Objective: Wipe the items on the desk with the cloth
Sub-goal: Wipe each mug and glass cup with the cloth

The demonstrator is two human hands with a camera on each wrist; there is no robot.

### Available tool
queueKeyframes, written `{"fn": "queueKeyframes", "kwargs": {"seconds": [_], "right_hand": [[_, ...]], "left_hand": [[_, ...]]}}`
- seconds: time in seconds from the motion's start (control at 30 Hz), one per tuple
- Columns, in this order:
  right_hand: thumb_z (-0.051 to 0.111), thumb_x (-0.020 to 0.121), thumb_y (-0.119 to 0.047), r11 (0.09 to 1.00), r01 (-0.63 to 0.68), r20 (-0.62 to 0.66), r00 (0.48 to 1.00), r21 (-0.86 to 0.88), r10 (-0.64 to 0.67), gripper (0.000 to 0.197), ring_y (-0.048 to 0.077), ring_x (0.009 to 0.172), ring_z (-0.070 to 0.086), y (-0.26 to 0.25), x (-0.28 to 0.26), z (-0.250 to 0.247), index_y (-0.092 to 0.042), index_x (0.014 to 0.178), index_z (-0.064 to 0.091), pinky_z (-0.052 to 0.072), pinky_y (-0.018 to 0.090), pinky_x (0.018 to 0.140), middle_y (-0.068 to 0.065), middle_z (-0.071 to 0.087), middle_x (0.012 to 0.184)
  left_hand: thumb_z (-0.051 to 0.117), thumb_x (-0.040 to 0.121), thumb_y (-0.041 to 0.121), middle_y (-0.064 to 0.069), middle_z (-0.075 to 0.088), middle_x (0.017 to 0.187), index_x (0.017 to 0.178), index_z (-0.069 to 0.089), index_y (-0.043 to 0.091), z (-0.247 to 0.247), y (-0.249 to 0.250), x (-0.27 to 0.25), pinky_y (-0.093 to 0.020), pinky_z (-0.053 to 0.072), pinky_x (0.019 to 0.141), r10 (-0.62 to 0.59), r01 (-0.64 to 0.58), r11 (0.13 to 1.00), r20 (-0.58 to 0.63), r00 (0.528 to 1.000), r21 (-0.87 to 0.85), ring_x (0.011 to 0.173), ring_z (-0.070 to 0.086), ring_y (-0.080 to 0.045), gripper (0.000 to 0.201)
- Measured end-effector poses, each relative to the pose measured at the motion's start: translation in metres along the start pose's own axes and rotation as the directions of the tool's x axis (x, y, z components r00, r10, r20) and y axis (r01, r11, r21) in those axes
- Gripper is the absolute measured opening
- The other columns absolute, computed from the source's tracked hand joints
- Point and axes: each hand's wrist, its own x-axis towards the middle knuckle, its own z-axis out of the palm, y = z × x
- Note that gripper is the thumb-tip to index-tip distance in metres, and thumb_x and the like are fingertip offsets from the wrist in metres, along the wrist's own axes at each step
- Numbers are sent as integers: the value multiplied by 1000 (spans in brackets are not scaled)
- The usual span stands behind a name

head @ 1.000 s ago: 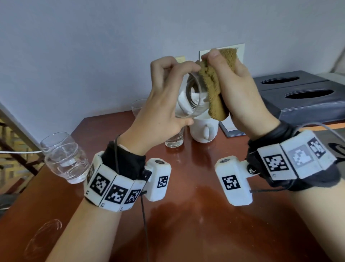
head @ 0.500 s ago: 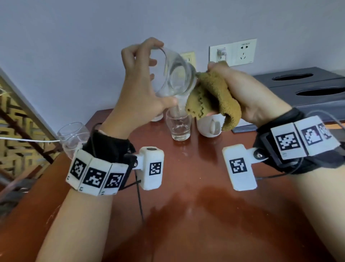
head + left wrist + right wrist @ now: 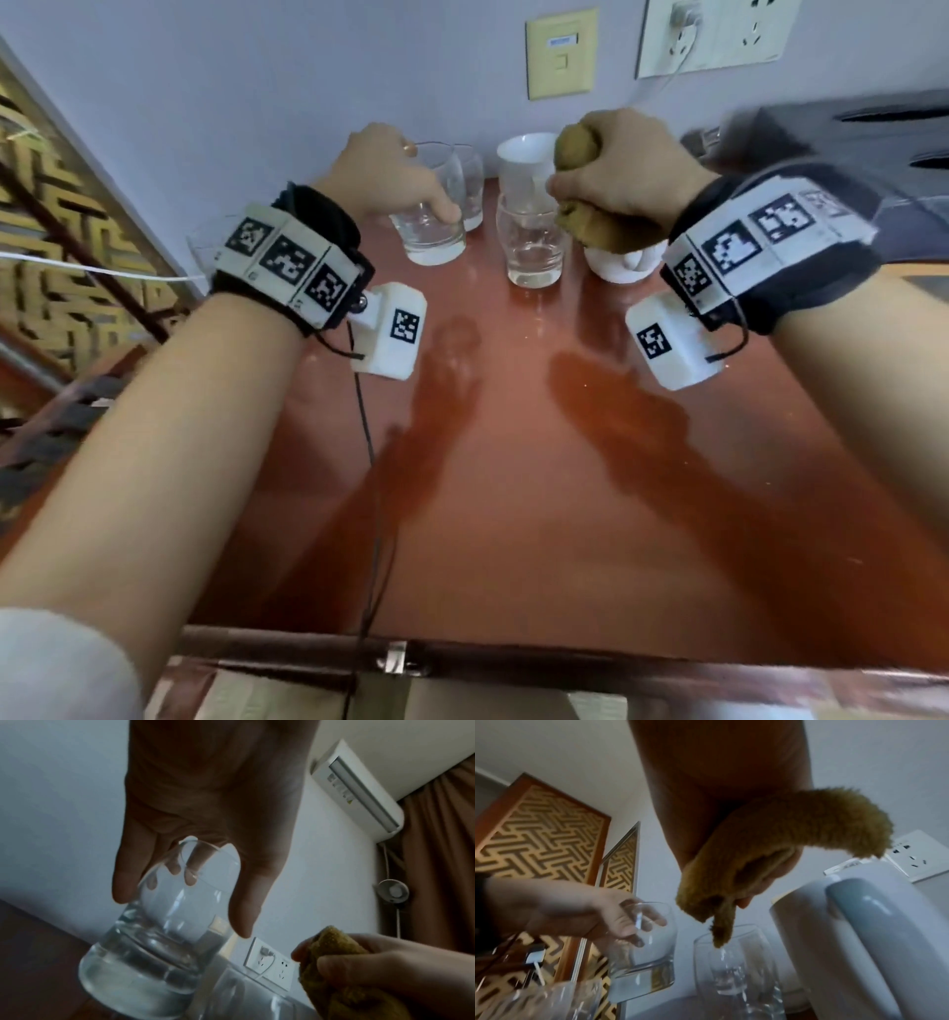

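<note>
Wall sockets (image 3: pixel 714 36), air conditioner (image 3: pixel 357 787)

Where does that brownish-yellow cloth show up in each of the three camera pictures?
Head: cloth right of centre, bunched in the right hand.
Left wrist: cloth in the bottom right corner.
Right wrist: cloth at centre, hanging.
Shared landmark: the glass in the left hand.

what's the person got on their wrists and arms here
Each wrist wears a black band carrying white blocks printed with black square codes, plus a white camera box with its own code. A thin black cable hangs from the left wrist unit. Forearms are bare; a pale sleeve edge shows lower left.
</note>
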Motion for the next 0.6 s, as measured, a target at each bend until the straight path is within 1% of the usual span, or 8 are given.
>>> {"fn": "queueKeyframes", "kwargs": {"seconds": [0.03, 0.07, 0.1, 0.17, 0.23, 0.33, 0.43, 0.6], "right_hand": [[65, 83, -30, 998, 4, 4, 1000, -64, -3, 34, 19, 93, 49, -2, 2, 3, -14, 112, 59, 36, 25, 79, 2, 52, 99], [65, 83, -31, 993, 0, 11, 1000, -115, 1, 34, 21, 92, 49, -5, 4, 5, -13, 112, 59, 37, 27, 78, 4, 52, 98], [65, 83, -31, 989, -14, 23, 1000, -149, 17, 34, 21, 90, 49, -7, 6, 7, -13, 111, 59, 37, 28, 77, 5, 53, 99], [65, 83, -31, 982, -40, 46, 998, -185, 50, 33, 21, 88, 48, -10, 10, 8, -12, 109, 59, 38, 29, 76, 7, 55, 99], [64, 83, -32, 979, -51, 56, 996, -197, 63, 33, 21, 87, 48, -10, 12, 11, -11, 108, 59, 39, 28, 76, 7, 55, 99], [63, 83, -39, 984, -57, 29, 998, -171, 63, 39, 23, 91, 51, -9, 14, 17, -10, 109, 58, 38, 28, 76, 6, 54, 98], [61, 82, -42, 984, -68, -10, 998, -164, 67, 41, 25, 92, 54, -7, 14, 19, -10, 107, 59, 38, 29, 74, 7, 56, 98], [61, 82, -40, 978, -83, -5, 996, -193, 84, 43, 29, 103, 57, -11, 13, 20, -9, 112, 58, 40, 30, 76, 11, 60, 110]], "left_hand": [[87, 61, 24, 1, 50, 87, 82, 53, 17, 3, 3, 4, -32, 46, 81, -3, 2, 1000, 15, 1000, 18, 102, 53, -22, 40], [87, 58, 28, 2, 46, 81, 75, 50, 16, 6, 4, 7, -31, 45, 80, -2, 0, 999, 39, 999, 46, 101, 51, -22, 42], [86, 56, 30, -1, 50, 85, 80, 55, 11, 9, 4, 11, -31, 45, 83, 4, -9, 996, 56, 998, 85, 106, 51, -24, 44], [84, 64, 31, -12, 58, 111, 106, 61, -1, 17, 2, 22, -32, 44, 85, 12, -22, 986, 63, 998, 167, 120, 47, -29, 58], [84, 66, 28, -19, 57, 125, 114, 59, -3, 23, -5, 32, -34, 46, 84, 3, -19, 981, 78, 997, 193, 122, 48, -32, 62], [84, 68, 22, -15, 54, 130, 130, 52, 2, 29, -18, 40, -37, 51, 84, -10, -20, 983, 163, 987, 183, 112, 56, -28, 73], [82, 70, 19, -10, 50, 132, 139, 43, 11, 30, -31, 39, -32, 53, 69, 17, -34, 996, 205, 979, 79, 101, 57, -23, 80], [83, 70, 20, -9, 38, 140, 144, 37, 15, 26, -39, 37, -28, 50, 66, 61, -71, 996, 193, 979, 45, 113, 52, -25, 88]]}}
